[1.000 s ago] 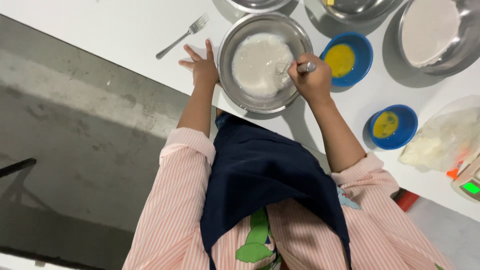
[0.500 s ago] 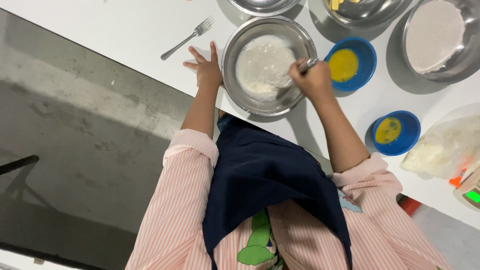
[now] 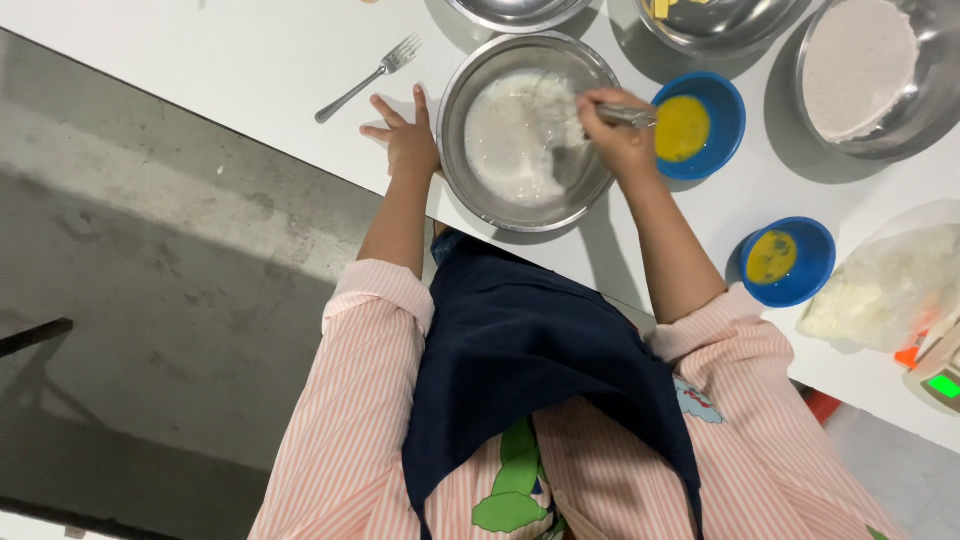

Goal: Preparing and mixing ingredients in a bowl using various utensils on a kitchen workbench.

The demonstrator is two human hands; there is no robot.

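Here, seen from above, a person in a pink striped shirt and a dark blue apron (image 3: 540, 370) stands at a white table (image 3: 250, 60). Directly in front of them sits a round metal mixing bowl (image 3: 480, 185) holding a white, flour-like mixture (image 3: 515, 140), close to the table's near edge.

The left hand (image 3: 405, 140) lies flat on the table, fingers spread apart, its side touching the outer wall of the bowl. It holds nothing.

The right hand (image 3: 620, 140) is over the right rim of the bowl, fingers curled tightly around the handle of a metal whisk (image 3: 600, 112). The wire end of the whisk reaches into the white mixture, though it is blurred and hard to make out.

Just to the right of the mixing bowl, beside the right hand, stands a small blue bowl of yellow liquid (image 3: 690, 125). A second small blue bowl with yellow liquid (image 3: 785, 260) sits further right, nearer the table edge. A fork (image 3: 370, 75) lies on the table to the left, a little beyond the left hand.

At the far edge are more metal bowls, partly cut off; a large one at the upper right (image 3: 870, 70) holds a pale powder. At the right edge lies a clear bag of white stuff (image 3: 890, 285), next to a small scale (image 3: 940, 370).
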